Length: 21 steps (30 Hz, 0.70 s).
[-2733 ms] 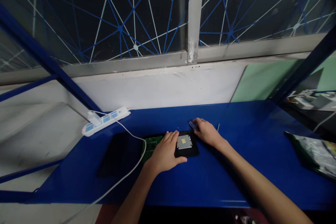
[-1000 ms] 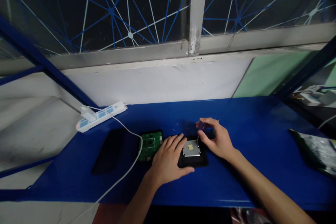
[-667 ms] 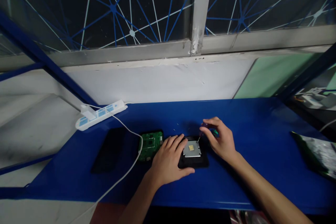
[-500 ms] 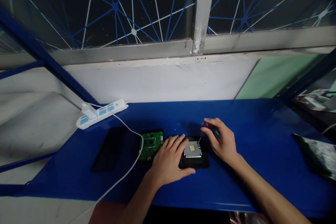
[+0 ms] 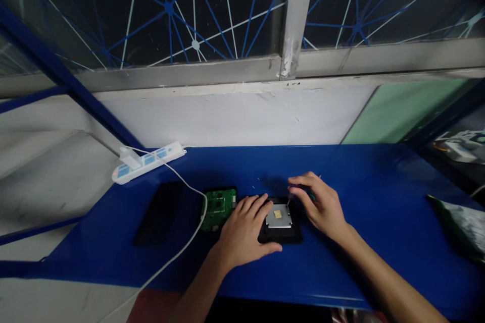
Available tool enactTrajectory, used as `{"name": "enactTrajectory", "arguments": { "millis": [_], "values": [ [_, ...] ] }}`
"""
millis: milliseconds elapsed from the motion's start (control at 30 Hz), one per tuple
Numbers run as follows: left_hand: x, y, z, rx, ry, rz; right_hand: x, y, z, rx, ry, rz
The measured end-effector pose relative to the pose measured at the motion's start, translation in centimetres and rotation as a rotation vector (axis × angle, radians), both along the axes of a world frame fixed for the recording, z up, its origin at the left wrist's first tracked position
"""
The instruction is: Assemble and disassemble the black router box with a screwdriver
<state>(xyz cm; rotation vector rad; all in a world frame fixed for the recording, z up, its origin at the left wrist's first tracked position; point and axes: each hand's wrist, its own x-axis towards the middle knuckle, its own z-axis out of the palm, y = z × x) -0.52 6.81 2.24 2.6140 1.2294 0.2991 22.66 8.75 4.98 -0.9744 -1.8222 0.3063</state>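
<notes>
On the blue table lies a black casing (image 5: 281,235) carrying a silver metal plate (image 5: 284,220) with a small yellowish square at its centre. My left hand (image 5: 244,232) rests with fingers spread over the casing's left side, and its thumb reaches along the front edge. A screwdriver (image 5: 291,196) is pinched between the thumb and fingers of my right hand (image 5: 322,204); its tip meets the plate's back right corner. Left of my left hand sits a green circuit board (image 5: 219,207) in a black shell, partly hidden by that hand.
A white power strip (image 5: 151,161) with a plug in it stands at the back left, and its white cable (image 5: 189,242) runs across the board. A dark flat panel (image 5: 157,214) lies at left. Toward the right edge is a silvery bag (image 5: 464,224).
The fingers of my right hand have shifted slightly on the screwdriver's handle. My left hand stays in place on the casing, and the camera view has moved a little.
</notes>
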Motion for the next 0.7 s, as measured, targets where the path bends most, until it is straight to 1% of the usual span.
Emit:
{"name": "enactTrajectory", "arguments": {
  "millis": [167,267,367,467,533,700],
  "values": [
    [0.0,0.0,0.1,-0.005,0.002,0.001,0.2,0.1,0.1,-0.039,0.030,0.041],
    [0.1,0.1,0.1,-0.008,-0.003,0.004,0.1,0.1,0.0,-0.131,0.069,0.117],
    [0.1,0.1,0.2,-0.004,-0.010,0.006,-0.5,-0.3,-0.3,-0.213,0.151,0.179],
    [0.1,0.1,0.3,0.004,-0.009,0.015,-1.1,-0.5,-0.6,-0.195,0.213,0.207],
    [0.2,0.1,0.3,0.003,-0.009,0.014,-1.3,-0.5,-0.8,-0.156,0.238,0.189],
    [0.1,0.0,0.1,0.005,-0.007,0.010,-1.2,0.0,-1.4,-0.055,0.261,-0.001]
  ]
}}
